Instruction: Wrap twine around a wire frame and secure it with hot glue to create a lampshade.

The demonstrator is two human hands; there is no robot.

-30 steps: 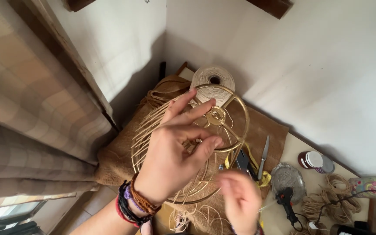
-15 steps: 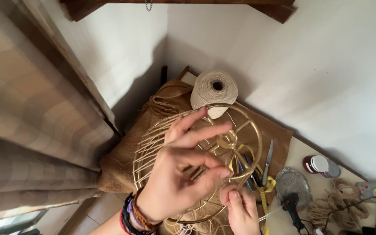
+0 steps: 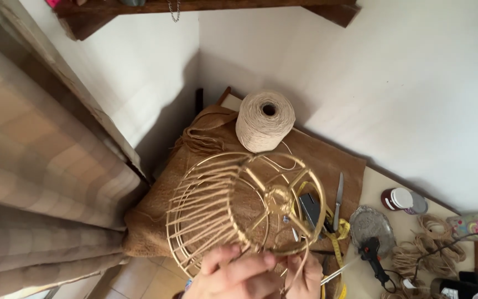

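A gold wire lampshade frame (image 3: pixel 239 205), partly wrapped with tan twine, hangs tilted above the table. My left hand (image 3: pixel 233 276) grips its lower rim at the bottom of the view. Just to the right, my right hand (image 3: pixel 304 275) pinches a strand of twine (image 3: pixel 300 266) against the frame's ring. Only the fingers of both hands show. A large cone of beige twine (image 3: pixel 264 120) stands upright behind the frame on brown burlap cloth (image 3: pixel 327 160).
On the table to the right lie a knife (image 3: pixel 338 194), yellow tape measure (image 3: pixel 339 235), black glue gun (image 3: pixel 373 256), round metal dish (image 3: pixel 372 222), small jar (image 3: pixel 402 199) and coils of jute rope (image 3: pixel 432 243). A checked curtain (image 3: pixel 34 182) hangs left; white walls meet behind.
My left hand has slid from spread across the frame's centre down to its lower rim. The right hand stays low at the ring. The view has tilted so the frame and cone sit lower.
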